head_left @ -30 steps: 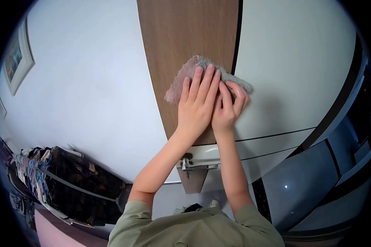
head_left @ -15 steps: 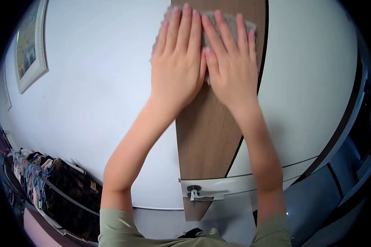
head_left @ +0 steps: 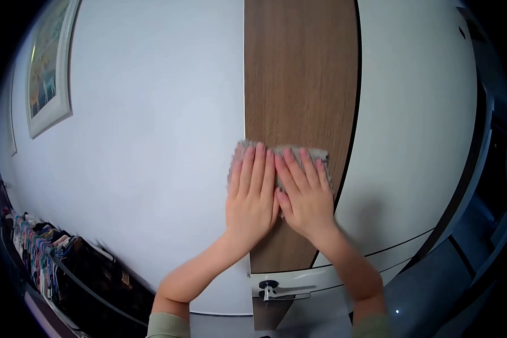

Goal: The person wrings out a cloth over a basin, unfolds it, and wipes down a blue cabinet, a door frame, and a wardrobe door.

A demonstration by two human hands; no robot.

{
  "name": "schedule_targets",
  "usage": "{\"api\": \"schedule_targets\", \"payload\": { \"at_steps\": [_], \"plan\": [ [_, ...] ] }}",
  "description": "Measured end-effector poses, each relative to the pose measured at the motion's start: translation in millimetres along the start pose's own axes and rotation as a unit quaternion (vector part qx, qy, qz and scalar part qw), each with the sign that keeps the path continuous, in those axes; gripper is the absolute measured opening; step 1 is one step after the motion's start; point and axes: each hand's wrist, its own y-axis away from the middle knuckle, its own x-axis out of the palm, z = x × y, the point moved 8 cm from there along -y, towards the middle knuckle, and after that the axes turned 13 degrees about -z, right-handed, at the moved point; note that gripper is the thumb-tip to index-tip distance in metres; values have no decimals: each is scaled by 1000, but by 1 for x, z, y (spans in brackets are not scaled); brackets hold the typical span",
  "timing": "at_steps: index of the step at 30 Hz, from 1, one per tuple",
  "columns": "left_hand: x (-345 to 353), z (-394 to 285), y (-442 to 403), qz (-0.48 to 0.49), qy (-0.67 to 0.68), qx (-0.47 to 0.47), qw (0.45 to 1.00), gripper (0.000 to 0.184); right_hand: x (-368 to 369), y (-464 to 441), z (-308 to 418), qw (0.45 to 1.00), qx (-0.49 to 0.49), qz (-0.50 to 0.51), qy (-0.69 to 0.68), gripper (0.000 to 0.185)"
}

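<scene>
A grey fuzzy cloth lies flat against the brown wood-grain strip of a door. My left hand presses on the cloth's left part with its fingers stretched upward. Beside it, my right hand rests flat on the right part, fingers a little spread. The thumbs nearly meet in the middle. Most of the cloth is hidden under both hands; only its upper edge and sides show. Its left edge reaches past the wood strip, over the white wall.
Below the hands is a door handle on a pale band. A white door panel lies right of the wood strip. On the left wall hangs a framed picture, and a rack of clothes stands at lower left.
Both hands and the cloth have moved down the door, from near the top of the view to its middle. The view has tilted up slightly. Hands remain flat.
</scene>
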Motion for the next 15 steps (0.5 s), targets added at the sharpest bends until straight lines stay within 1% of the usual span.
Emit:
{"api": "schedule_targets", "payload": {
  "at_steps": [1, 2, 3, 4, 7, 9, 10, 11, 12, 14, 15],
  "plan": [
    [-2, 5, -17, -10, -1, 3, 1000, 56, -2, -15, -5, 1000, -10, 13, 14, 59],
    [-6, 9, -40, -21, -4, 7, 1000, 56, -10, -39, -10, 1000, -16, -19, 3, 60],
    [-13, 15, -66, -63, -10, 11, 998, 53, -18, -65, -15, 998, -22, -52, -9, 62],
    [-16, 20, -93, -98, -22, 32, 994, 53, -24, -91, -21, 996, -29, -85, -22, 64],
    [-19, 38, -168, -211, -63, 102, 970, 49, -35, -166, -41, 975, -69, -212, 5, 69],
    [-18, 48, -203, -249, -54, 124, 959, 48, -38, -199, -54, 955, -82, -283, 17, 69],
    [-21, 49, -210, -267, -50, 134, 953, 47, -38, -203, -56, 953, -84, -290, 16, 70],
    [-16, 52, -212, -229, -60, 118, 965, 50, -39, -205, -56, 951, -87, -297, 14, 70],
    [-15, 52, -208, -217, -51, 118, 968, 50, -40, -206, -56, 948, -90, -304, 12, 70],
    [-18, 44, -184, -201, -32, 117, 972, 50, -35, -188, -48, 966, -88, -240, 26, 75],
    [-18, 40, -166, -169, -20, 117, 978, 53, -32, -169, -41, 975, -85, -204, 23, 77]
  ]
}}
